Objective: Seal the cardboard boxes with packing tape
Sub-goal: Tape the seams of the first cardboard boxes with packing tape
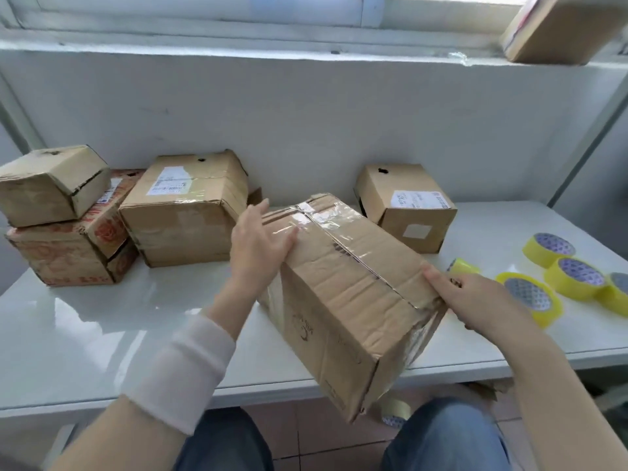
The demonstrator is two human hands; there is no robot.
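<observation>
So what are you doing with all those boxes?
A person is taping up a long brown cardboard box at the edge of the white table. The left hand presses flat on the clear tape along its top; the right hand grips its near end. Several yellow tape rolls wait beside it.
</observation>
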